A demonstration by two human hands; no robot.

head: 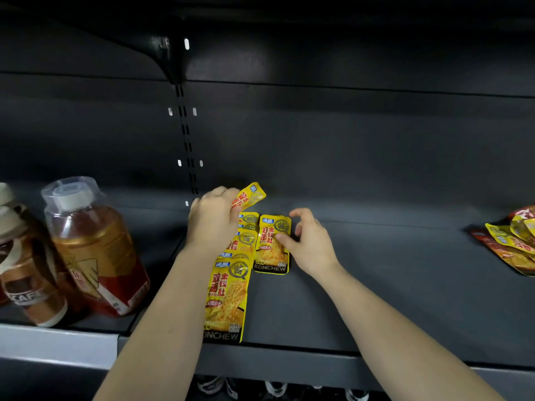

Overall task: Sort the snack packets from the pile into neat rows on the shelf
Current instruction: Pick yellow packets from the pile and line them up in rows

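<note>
A row of several overlapping yellow snack packets [228, 299] runs from the shelf's front edge toward the back. My left hand [212, 221] holds another yellow packet [252, 195] raised over the far end of that row. Beside the row lies a single yellow packet [270, 256]; my right hand [309, 241] presses its thumb on the packet's middle, the other fingers curled loosely above it. A pile of yellow and red packets [512, 241] lies at the right edge of the dark shelf [390, 285].
Two bottled drinks stand on the left section: a brown tea bottle [92, 250] and a coffee bottle [26, 270]. A slotted upright [186, 140] runs up the back panel. An upper shelf [318, 39] hangs overhead. Shoes [275, 389] show below the front lip.
</note>
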